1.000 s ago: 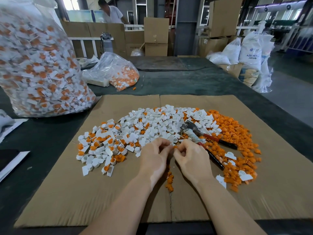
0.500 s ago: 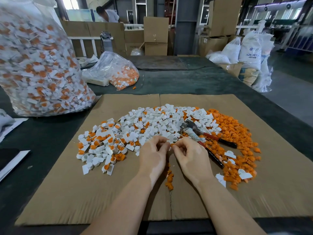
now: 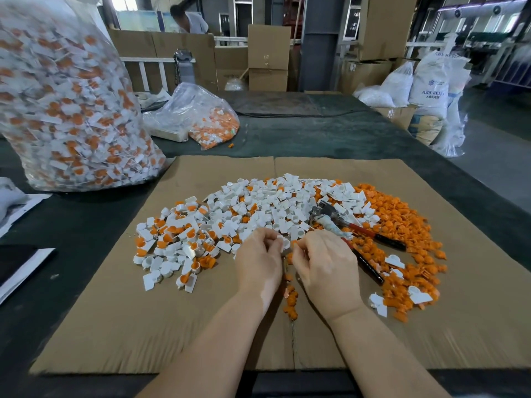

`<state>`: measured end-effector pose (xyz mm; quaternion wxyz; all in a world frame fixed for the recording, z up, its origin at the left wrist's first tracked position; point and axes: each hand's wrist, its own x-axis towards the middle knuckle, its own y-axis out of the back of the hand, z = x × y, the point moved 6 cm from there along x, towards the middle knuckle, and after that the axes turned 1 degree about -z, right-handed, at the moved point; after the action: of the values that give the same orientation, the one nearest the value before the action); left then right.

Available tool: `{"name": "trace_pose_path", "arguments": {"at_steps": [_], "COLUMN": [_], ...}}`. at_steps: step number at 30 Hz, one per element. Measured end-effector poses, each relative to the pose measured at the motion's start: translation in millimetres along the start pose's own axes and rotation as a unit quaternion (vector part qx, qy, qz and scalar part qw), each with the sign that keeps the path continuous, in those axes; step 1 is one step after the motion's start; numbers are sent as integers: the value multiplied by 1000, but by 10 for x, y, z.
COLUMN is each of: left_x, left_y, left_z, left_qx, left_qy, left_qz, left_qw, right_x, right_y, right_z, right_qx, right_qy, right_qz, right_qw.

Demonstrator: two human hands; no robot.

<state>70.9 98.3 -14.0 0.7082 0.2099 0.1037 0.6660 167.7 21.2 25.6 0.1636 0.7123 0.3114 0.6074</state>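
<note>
**Head view: two hands pinched together over one cap at the pile's edge**

Far left, a tall clear bag [image 3: 71, 110] stuffed with white and orange parts stood on the dark table [image 3: 71, 254], its foot just beside the corner of the cardboard sheet [image 3: 115, 326]. Behind it and to the right lay a smaller bag [image 3: 201, 116], slumped, with orange parts gathered at its low end. On the cardboard, a spread of loose white caps [image 3: 258, 208] ran across the middle, many on the left side with orange fitted into them.

At the near edge of that spread the left hand [image 3: 258, 262] was turned back-up, fingers curled, pinching a single white cap [image 3: 285, 243] at its fingertips. Meeting it from the other side, the right hand [image 3: 327, 268] had thumb and forefinger closed on a small orange piece [image 3: 294, 243]. How the piece sat against the cap could not be told. A short trail of orange bits [image 3: 290, 303] lay between the wrists.

Just right of the right hand lay pliers [image 3: 353, 228] with red and black handles, their head resting on the caps. Beyond them was a heap of loose orange pieces [image 3: 402, 219]. Far right, off the table, stood white sacks [image 3: 428, 87].
</note>
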Motion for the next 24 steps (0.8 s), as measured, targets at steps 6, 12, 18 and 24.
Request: {"name": "trace_pose_path", "arguments": {"at_steps": [6, 12, 18, 24], "left_x": [-82, -136, -183, -182], "left_y": [-112, -73, -37, -48], "left_z": [162, 262, 328, 324], "left_qx": [0, 2, 36, 42], "left_qy": [-92, -168, -226, -227], "left_qz": [-113, -103, -63, -69], "left_qw": [989, 980, 972, 971], "right_x": [-26, -52, -96, -101], "right_y": [-62, -175, -233, -239], "right_z": [405, 476, 533, 539], "right_qx": [294, 359, 387, 389], "right_qy": [-283, -317, -332, -331], "right_qz": [-24, -86, -106, -106], "right_qw": [913, 874, 854, 853]}}
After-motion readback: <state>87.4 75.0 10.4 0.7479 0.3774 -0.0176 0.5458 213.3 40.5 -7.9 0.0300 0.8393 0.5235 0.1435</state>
